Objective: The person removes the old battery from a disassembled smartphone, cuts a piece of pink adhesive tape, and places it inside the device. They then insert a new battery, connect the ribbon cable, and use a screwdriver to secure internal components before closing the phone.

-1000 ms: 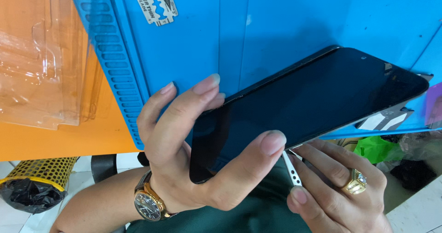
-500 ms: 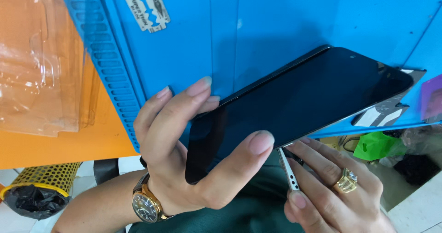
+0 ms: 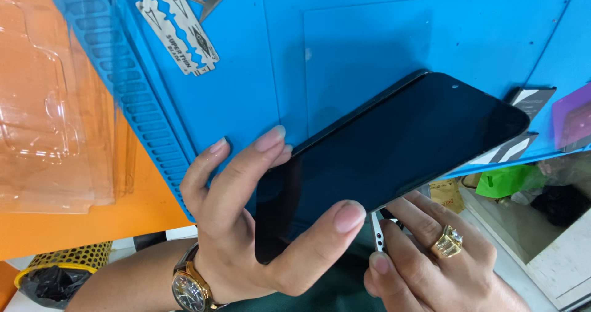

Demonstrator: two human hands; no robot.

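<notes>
Head view: left hand grips a black phone by its lower end, thumb pressed on the glass face near the bottom edge, the other fingers curled behind and along the far long edge. The phone is held in the air, tilted, its top end reaching out over the near edge of the blue mat, not resting on it. Right hand sits under the phone's near long edge, fingers pinched on a small silver tray that pokes out beside the phone's side; gold ring on 1 finger, watch on the left wrist

Handling, as a judgement: phone looks thin, stiff and light, glass front smooth and likely slippery, fragile if dropped or flexed. Best taken by the 2 long edges or frame, not by pressing the middle of the screen. The tray looks tiny and thin, easy to bend or lose, take it by its outer end with 2 fingertips

Around it: razor blade lies on the mat near its far left corner, clear plastic trays stacked on the orange table left of the mat, green thing below the mat's right edge
</notes>
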